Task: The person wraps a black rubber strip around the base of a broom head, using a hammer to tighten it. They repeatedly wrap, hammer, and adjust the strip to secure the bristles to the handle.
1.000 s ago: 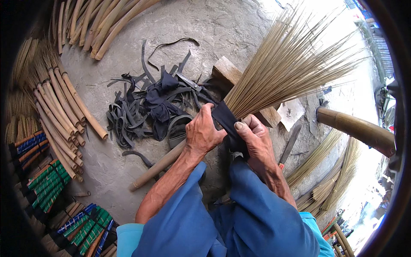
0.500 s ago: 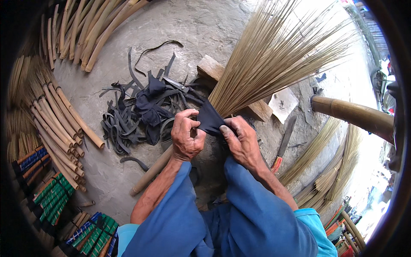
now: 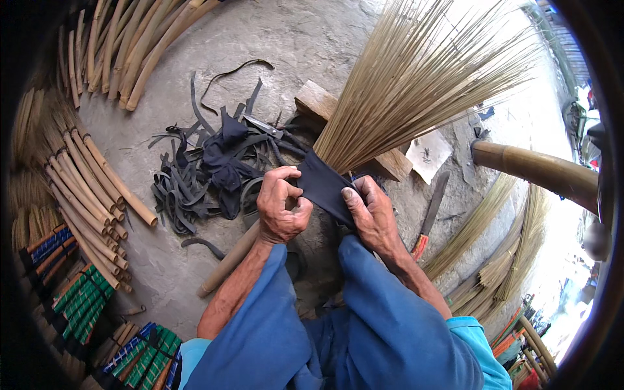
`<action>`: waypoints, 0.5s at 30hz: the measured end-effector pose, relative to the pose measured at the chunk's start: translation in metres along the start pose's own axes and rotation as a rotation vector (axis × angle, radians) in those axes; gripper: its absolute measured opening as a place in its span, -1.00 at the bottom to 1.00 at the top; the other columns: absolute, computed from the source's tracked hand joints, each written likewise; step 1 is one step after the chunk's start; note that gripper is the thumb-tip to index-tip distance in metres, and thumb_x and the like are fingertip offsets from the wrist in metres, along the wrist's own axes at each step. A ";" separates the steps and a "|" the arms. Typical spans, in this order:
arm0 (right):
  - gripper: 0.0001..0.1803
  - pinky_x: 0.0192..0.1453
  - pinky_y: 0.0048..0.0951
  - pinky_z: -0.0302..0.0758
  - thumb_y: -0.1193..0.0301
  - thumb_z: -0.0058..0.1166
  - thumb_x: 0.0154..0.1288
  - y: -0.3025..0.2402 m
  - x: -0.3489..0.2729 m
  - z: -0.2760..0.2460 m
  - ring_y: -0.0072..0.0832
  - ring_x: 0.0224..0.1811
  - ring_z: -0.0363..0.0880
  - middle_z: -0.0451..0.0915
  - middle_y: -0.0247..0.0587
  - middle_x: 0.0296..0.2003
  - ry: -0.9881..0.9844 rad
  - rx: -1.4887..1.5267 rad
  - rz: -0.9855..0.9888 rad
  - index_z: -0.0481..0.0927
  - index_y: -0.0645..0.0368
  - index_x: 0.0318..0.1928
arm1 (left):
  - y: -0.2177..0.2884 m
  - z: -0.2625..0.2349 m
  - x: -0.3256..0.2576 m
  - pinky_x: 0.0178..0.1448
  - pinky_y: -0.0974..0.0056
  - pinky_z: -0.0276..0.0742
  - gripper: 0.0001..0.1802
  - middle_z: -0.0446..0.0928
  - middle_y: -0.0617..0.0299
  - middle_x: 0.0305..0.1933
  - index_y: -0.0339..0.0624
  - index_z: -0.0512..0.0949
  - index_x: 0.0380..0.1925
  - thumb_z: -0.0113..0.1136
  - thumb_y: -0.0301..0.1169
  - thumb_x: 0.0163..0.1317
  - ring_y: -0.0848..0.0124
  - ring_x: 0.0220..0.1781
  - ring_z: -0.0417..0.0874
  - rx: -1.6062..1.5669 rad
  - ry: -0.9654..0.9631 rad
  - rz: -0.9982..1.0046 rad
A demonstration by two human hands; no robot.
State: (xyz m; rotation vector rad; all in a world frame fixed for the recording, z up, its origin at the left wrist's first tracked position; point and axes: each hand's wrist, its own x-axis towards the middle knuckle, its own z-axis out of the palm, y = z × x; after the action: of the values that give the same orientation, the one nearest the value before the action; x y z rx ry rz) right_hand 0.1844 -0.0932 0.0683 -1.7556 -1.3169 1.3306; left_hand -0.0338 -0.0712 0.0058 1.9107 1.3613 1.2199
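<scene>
Head view shows both hands above the knees in blue trousers [image 3: 364,338]. Left hand [image 3: 281,207] is closed, pinching the end of a black band [image 3: 323,185]. Right hand [image 3: 372,213] is curled around the band where it wraps the neck of a broom [image 3: 416,78]. Broom bristles fan out up and to the right. Beside the hands, on the ground, lies a heap of black strips [image 3: 208,169]. No container is visible; bamboo sticks [image 3: 97,188] lie in loose rows at left.

Both hands [image 3: 325,208] sit at the broom's [image 3: 416,84] bound neck, above the person's knees. A heap of strips [image 3: 208,169] lies left of it on the floor [image 3: 312,39], sticks [image 3: 97,188] farther left. A knife [image 3: 430,214] lies right, a wooden block [image 3: 318,101] behind.
</scene>
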 end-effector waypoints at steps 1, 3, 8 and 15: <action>-0.69 -0.07 -0.23 0.58 0.25 0.22 0.69 0.004 0.000 0.000 -0.37 -0.25 0.57 0.61 -0.07 -0.32 -0.003 0.003 -0.023 0.56 0.28 -0.03 | -0.001 0.000 0.000 0.21 -0.02 0.76 -0.79 0.67 -0.13 0.05 -0.26 0.52 -0.36 0.28 -0.63 -0.04 -0.07 0.15 0.77 -0.005 0.007 -0.002; -0.73 -0.07 -0.23 0.58 0.28 0.22 0.68 0.014 0.002 0.001 -0.37 -0.25 0.58 0.62 -0.06 -0.31 0.004 -0.040 -0.008 0.57 0.27 -0.03 | -0.002 0.000 0.000 0.22 -0.02 0.76 -0.83 0.69 -0.15 0.03 -0.27 0.52 -0.40 0.27 -0.61 -0.05 -0.08 0.13 0.78 -0.002 0.017 0.019; -0.77 -0.03 -0.09 0.56 0.34 0.27 0.61 0.039 0.009 0.010 -0.10 -0.23 0.56 0.55 0.10 -0.27 0.099 -0.049 -0.145 0.54 0.25 -0.06 | -0.007 0.004 -0.001 0.28 -0.08 0.73 -0.86 0.72 -0.19 -0.02 -0.29 0.51 -0.45 0.19 -0.59 -0.10 -0.10 0.11 0.79 -0.079 0.060 0.067; -0.66 0.02 -0.09 0.62 0.22 0.23 0.65 0.045 0.014 0.018 -0.13 -0.16 0.68 0.68 0.14 -0.21 0.041 0.120 0.051 0.56 0.29 0.05 | -0.002 0.005 -0.006 0.33 -0.15 0.72 -0.88 0.69 -0.18 0.06 -0.26 0.46 -0.46 0.11 -0.62 -0.07 -0.14 0.16 0.79 -0.097 0.020 -0.087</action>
State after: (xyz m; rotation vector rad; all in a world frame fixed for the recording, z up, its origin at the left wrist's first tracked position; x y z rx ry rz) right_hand 0.1839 -0.0988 0.0178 -1.7355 -1.1531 1.3656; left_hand -0.0311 -0.0756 -0.0006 1.7591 1.3555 1.2422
